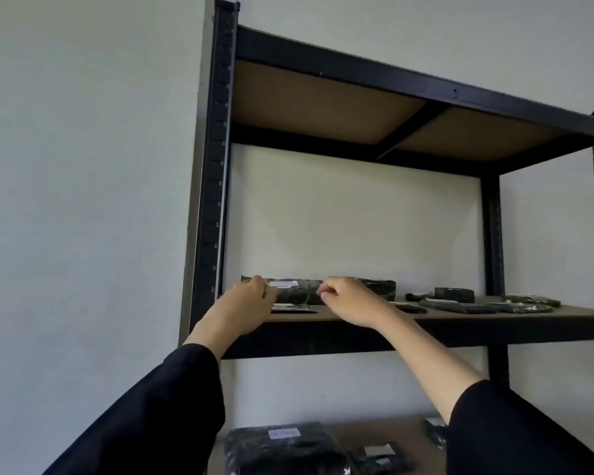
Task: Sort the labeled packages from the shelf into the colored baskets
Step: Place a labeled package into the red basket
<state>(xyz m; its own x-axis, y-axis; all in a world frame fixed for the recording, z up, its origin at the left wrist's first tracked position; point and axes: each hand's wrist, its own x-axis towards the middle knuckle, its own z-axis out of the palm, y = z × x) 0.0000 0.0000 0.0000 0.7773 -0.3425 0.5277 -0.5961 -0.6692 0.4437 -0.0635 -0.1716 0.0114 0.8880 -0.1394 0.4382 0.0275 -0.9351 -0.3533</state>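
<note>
Head view: a person is reaching both hands up to a long black plastic-wrapped package with a white label (318, 291) lying at the left of the black metal shelf with brown boards (357, 315). The left hand (246, 303) and right hand (348, 301) are each curling a grip around its near edge. Best practice, arguably: lifting level, label facing up, clear of the flat black packets (487, 305) to the right.
</note>
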